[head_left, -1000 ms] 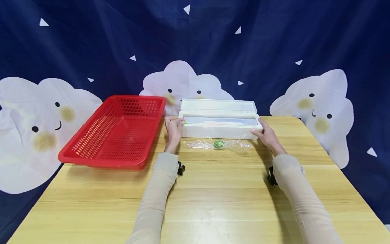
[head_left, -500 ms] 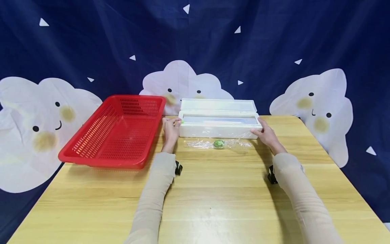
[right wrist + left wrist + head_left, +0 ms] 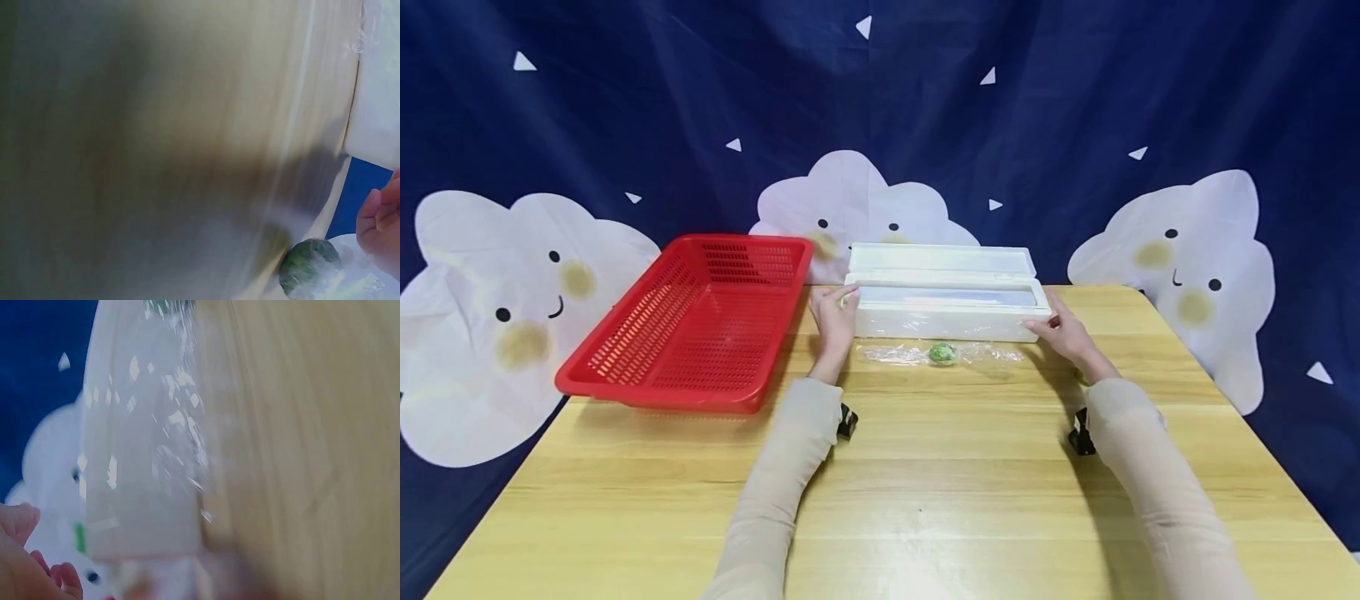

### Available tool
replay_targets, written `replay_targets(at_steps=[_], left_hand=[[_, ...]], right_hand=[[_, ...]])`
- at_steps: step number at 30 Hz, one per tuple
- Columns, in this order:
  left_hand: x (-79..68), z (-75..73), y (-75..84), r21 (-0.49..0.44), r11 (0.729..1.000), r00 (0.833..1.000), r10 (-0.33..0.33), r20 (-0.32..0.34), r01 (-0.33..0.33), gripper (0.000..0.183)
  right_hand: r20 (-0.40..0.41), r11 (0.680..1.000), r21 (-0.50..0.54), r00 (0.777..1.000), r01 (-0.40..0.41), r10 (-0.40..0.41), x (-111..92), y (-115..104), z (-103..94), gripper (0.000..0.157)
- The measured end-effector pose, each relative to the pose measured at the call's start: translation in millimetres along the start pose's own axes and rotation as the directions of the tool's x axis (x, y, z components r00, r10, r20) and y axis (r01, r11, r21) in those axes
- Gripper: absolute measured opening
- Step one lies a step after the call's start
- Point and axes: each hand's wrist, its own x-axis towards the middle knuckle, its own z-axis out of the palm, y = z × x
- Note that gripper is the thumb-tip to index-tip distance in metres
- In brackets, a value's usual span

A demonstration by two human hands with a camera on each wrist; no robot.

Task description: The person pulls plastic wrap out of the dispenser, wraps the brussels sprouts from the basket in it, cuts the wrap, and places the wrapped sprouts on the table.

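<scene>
A long white cling film dispenser (image 3: 947,323) stands at the far edge of the table with its lid (image 3: 943,260) raised. Film hangs over its front face. My left hand (image 3: 835,321) is at the dispenser's left end, beside the small green slider (image 3: 80,538), its fingers loosely bent. At the other end, my right hand (image 3: 1070,333) holds the corner, thumb overlapping the front and fingers at the side. Just in front lies a small round mottled-green item (image 3: 942,354) in crinkled clear film. Another film-wrapped green item (image 3: 309,269) lies near my right wrist, mostly hidden in the head view.
A red perforated plastic basket (image 3: 752,398) stands on the left side of the wooden table (image 3: 970,533). Behind the table hangs a dark blue curtain (image 3: 1037,108) with white clouds.
The green slider has shifted left to the dispenser's left end, with my left hand following it. My right fingers have edged slightly right along the other end. The head view has turned slightly.
</scene>
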Motion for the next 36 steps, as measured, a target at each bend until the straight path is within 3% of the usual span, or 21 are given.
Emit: replay_targets(at_steps=[3, 5, 7, 9, 11, 13, 16, 20, 22, 28, 31, 33, 35, 36], left_hand=[[-9.6, 4.2, 16.5, 0.021, 1.0, 0.991, -0.004, 0.133, 0.001, 0.015], [-16.9, 7.1, 26.7, 0.035, 0.999, 0.966, -0.003, 0.258, -0.006, 0.015], [-24.5, 10.0, 34.1, 0.066, 0.997, 0.918, 0.013, 0.397, -0.042, 0.015], [-31.3, 12.9, 38.4, 0.107, 0.989, 0.846, 0.026, 0.532, -0.098, 0.014], [-37.7, 16.1, 39.2, 0.152, 0.977, 0.766, 0.019, 0.643, -0.152, 0.015], [-42.6, 19.3, 37.8, 0.201, 0.955, 0.703, 0.011, 0.711, -0.218, 0.018], [-48.3, 23.4, 34.4, 0.26, 0.923, 0.646, -0.017, 0.763, -0.282, 0.025], [-53.5, 27.6, 32.4, 0.281, 0.9, 0.585, -0.037, 0.81, -0.334, 0.035], [-55.0, 29.7, 32.6, 0.285, 0.888, 0.563, -0.036, 0.826, -0.36, 0.039], [-56.9, 34.0, 35.1, 0.335, 0.85, 0.52, -0.088, 0.85, -0.405, 0.049], [-55.7, 32.5, 35.7, 0.343, 0.853, 0.512, -0.107, 0.852, -0.393, 0.047], [-53.5, 30.3, 35.9, 0.335, 0.868, 0.545, -0.091, 0.833, -0.367, 0.042], [-48.1, 26.8, 35.8, 0.313, 0.89, 0.617, -0.047, 0.786, -0.332, 0.034], [-44.5, 24.5, 35.6, 0.3, 0.9, 0.664, -0.017, 0.748, -0.315, 0.03]], right_hand=[[-0.045, 0.997, -0.079, 0.999, -0.001, -0.002, -2.7, -5.9, -3.8, 0.078], [-0.099, 0.991, -0.132, 0.995, 0.009, -0.023, -4.3, -14.4, -4.8, 0.074], [-0.171, 0.985, -0.171, 0.984, 0.026, -0.056, -5.2, -25.9, -2.7, 0.067], [-0.232, 0.982, -0.182, 0.968, 0.057, -0.099, -6.3, -37.1, 3.4, 0.058], [-0.233, 0.98, -0.173, 0.962, 0.103, -0.142, -9.0, -48.9, 13.0, 0.05], [-0.197, 0.965, -0.197, 0.957, 0.174, -0.213, -13.2, -60.4, 25.3, 0.04], [-0.084, 0.916, -0.267, 0.94, 0.299, -0.331, -21.8, -76.4, 44.9, 0.029], [0.034, 0.823, -0.356, 0.886, 0.443, -0.463, -30.7, -89.9, 67.9, 0.022], [0.077, 0.797, -0.372, 0.871, 0.476, -0.485, -33.0, -93.4, 76.2, 0.022], [0.151, 0.762, -0.42, 0.866, 0.492, -0.476, -34.0, -92.6, 89.7, 0.028], [0.157, 0.779, -0.406, 0.876, 0.478, -0.456, -34.5, -91.0, 89.6, 0.029], [0.142, 0.811, -0.372, 0.891, 0.452, -0.431, -34.4, -89.1, 86.2, 0.028], [0.1, 0.856, -0.333, 0.918, 0.395, -0.384, -33.1, -86.2, 79.1, 0.029], [0.066, 0.876, -0.317, 0.929, 0.365, -0.363, -31.6, -83.8, 74.3, 0.029]])
